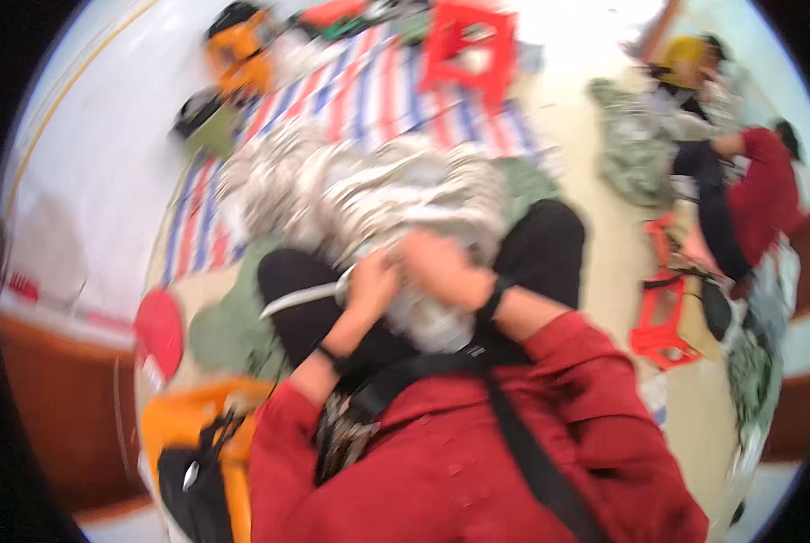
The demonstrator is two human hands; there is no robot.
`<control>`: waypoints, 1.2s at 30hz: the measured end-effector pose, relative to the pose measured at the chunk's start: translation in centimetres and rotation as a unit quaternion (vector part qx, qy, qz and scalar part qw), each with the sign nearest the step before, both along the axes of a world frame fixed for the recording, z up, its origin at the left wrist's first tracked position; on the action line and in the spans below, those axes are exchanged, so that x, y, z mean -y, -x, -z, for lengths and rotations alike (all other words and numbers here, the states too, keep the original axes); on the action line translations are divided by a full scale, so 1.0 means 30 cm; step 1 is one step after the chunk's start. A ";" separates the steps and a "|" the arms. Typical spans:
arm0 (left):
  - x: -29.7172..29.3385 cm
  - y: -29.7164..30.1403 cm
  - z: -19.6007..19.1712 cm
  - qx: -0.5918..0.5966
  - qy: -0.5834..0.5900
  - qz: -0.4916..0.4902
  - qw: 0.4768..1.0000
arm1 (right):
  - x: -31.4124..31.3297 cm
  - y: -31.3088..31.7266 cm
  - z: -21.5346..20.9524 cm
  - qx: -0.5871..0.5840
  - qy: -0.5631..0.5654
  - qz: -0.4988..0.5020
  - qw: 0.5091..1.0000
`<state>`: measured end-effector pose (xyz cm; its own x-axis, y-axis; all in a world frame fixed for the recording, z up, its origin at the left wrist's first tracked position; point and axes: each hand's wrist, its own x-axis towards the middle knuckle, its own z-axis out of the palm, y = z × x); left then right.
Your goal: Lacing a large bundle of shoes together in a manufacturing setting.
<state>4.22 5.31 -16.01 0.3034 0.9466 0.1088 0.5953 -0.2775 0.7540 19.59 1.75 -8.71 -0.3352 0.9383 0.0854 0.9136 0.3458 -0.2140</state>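
Pale grey-white patterned cloth (pixel 396 195), crumpled and heaped in soft folds across the lap, spilling forward onto the striped mat on the floor. Near end bunched between both hands, blurred by motion. Curved light-coloured blade or tool (pixel 301 297) held at the cloth's left edge, pointing out to the left over the dark trouser leg; exact kind impossible to tell.

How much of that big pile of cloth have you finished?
Nothing shows as finished; the picture is blurred. In hand: the left hand and right hand both grip a pale patterned cloth on the lap, and a light strip sticks out by the left hand. Left: a big heap of the same cloth sits in front on the striped mat.
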 end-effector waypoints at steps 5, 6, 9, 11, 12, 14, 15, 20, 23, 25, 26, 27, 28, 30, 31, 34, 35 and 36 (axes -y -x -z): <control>0.072 0.059 -0.094 -0.118 -0.077 0.034 0.989 | 0.003 0.047 0.154 -0.196 -0.141 -0.089 0.966; 0.065 0.082 -0.090 -0.133 -0.054 0.032 0.989 | 0.000 0.078 0.145 -0.128 -0.099 -0.048 0.986; 0.065 0.040 -0.086 -0.128 -0.057 0.039 0.989 | 0.005 0.048 0.187 -0.161 -0.141 -0.069 0.974; 0.053 0.034 -0.076 -0.097 -0.016 0.055 0.994 | 0.001 0.037 0.199 -0.142 -0.151 -0.054 0.977; 0.041 0.043 -0.055 -0.085 0.017 0.060 0.994 | -0.002 0.036 0.203 -0.134 -0.133 -0.055 0.981; 0.075 0.008 -0.117 0.003 0.103 0.048 0.994 | -0.015 0.016 0.210 -0.126 -0.117 -0.051 0.984; 0.071 0.018 -0.115 0.040 0.131 0.036 0.990 | -0.013 0.023 0.201 -0.130 -0.116 -0.053 0.983; 0.033 0.035 -0.041 0.108 0.168 0.021 0.980 | -0.024 0.019 0.171 -0.131 -0.119 -0.057 0.983; 0.037 0.023 -0.032 0.097 0.130 -0.007 0.987 | -0.014 0.015 0.161 -0.113 -0.112 -0.056 0.986; 0.041 0.021 -0.036 0.087 0.121 0.002 0.989 | -0.005 0.019 0.150 -0.104 -0.116 -0.058 0.986; 0.041 0.022 -0.037 0.086 0.119 0.002 0.989 | -0.006 0.021 0.151 -0.095 -0.119 -0.059 0.987; 0.040 0.025 -0.034 0.094 0.144 0.002 0.985 | -0.008 0.022 0.150 -0.095 -0.121 -0.060 0.986; 0.040 0.028 -0.036 0.102 0.168 0.003 0.981 | -0.012 0.022 0.148 -0.105 -0.124 -0.066 0.984; 0.051 0.022 -0.056 0.085 0.139 0.020 0.986 | -0.023 0.014 0.149 -0.115 -0.131 -0.070 0.982; 0.052 0.021 -0.067 0.068 0.112 0.035 0.991 | -0.031 0.013 0.148 -0.112 -0.139 -0.080 0.981; 0.041 0.034 -0.081 0.099 0.215 0.031 0.971 | -0.056 0.003 0.158 -0.103 -0.150 -0.111 0.977; 0.037 0.034 -0.087 0.099 0.208 0.033 0.973 | -0.070 -0.002 0.157 -0.096 -0.149 -0.132 0.975; 0.040 0.035 -0.088 0.101 0.218 0.033 0.970 | -0.080 -0.003 0.157 -0.095 -0.156 -0.131 0.974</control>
